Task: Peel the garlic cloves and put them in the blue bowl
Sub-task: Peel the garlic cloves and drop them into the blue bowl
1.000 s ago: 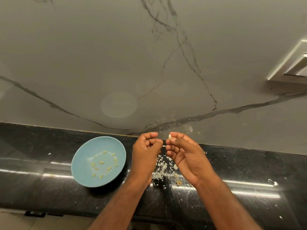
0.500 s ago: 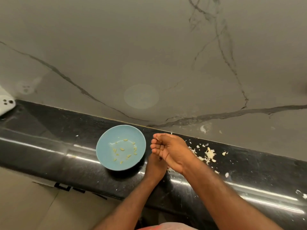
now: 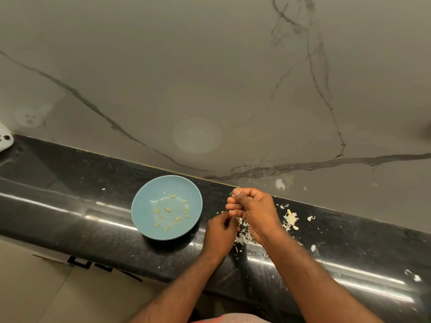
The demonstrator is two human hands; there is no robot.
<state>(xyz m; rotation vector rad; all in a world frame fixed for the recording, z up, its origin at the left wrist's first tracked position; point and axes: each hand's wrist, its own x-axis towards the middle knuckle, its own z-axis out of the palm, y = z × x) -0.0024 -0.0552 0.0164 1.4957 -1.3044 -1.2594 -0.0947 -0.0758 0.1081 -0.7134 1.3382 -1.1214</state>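
Note:
The blue bowl (image 3: 144,206) sits on the black counter with several peeled garlic cloves (image 3: 168,209) in it. My right hand (image 3: 255,212) hovers just right of the bowl, fingers curled. A small pale garlic clove (image 3: 233,193) shows at its thumb tip. My left hand (image 3: 220,233) is below and slightly left of it, fingertips pinched together against the right hand's fingers. What the left fingers pinch is hidden. Loose garlic skins (image 3: 243,237) lie under both hands. More garlic pieces (image 3: 290,219) lie to the right.
The black counter (image 3: 70,206) is a narrow strip against a grey marble wall (image 3: 210,78). A white phone (image 3: 4,139) lies at the far left edge. Skin scraps (image 3: 414,277) dot the counter's right side. The floor shows below the counter's front edge.
The head view swung left. My right hand moved left to beside the bowl with the clove. My left hand, tucked under the right hand half a second ago, now shows below it.

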